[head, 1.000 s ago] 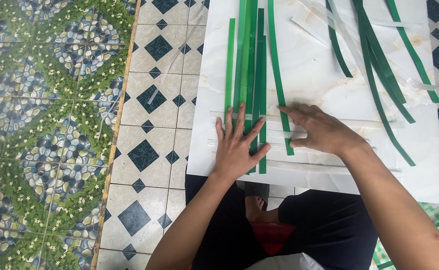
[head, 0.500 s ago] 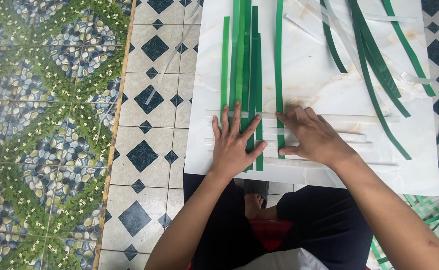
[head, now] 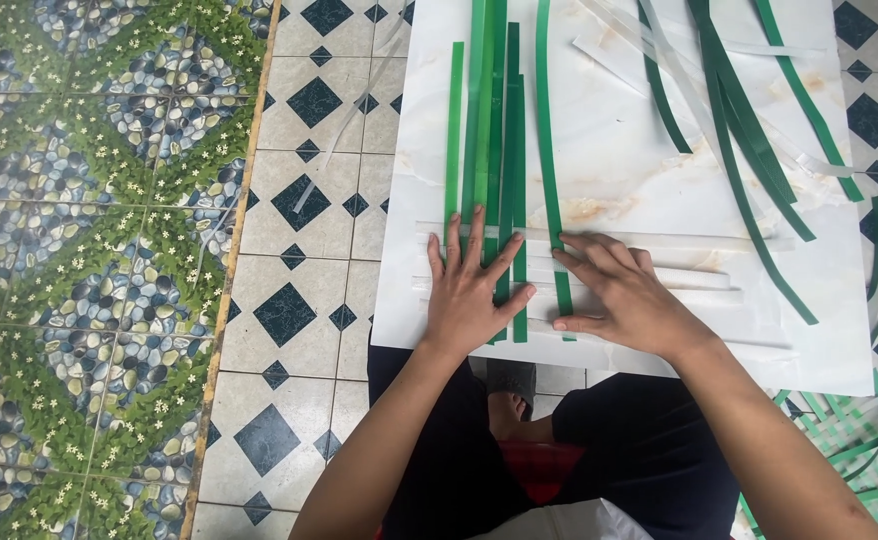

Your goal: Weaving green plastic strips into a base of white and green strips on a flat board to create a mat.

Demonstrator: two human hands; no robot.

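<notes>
Several long green strips (head: 489, 130) lie side by side, running away from me on a white marbled board (head: 609, 170). White strips (head: 699, 275) run crosswise through their near ends. My left hand (head: 471, 290) presses flat on the green strips with its fingers spread. My right hand (head: 624, 295) lies flat beside it, fingertips touching the rightmost upright green strip (head: 549, 150) where it crosses the white strips. Neither hand grips anything.
More loose green strips (head: 749, 140) and white strips (head: 629, 60) lie fanned over the board's right half. The board rests on a patterned tile floor (head: 299, 200). A pile of green and white strips (head: 859, 440) lies at the lower right. My dark-clothed legs (head: 459, 450) sit below the board.
My right hand slid left to the rightmost upright green strip and now lies flat near the left hand. The left hand stayed pressed on the strips.
</notes>
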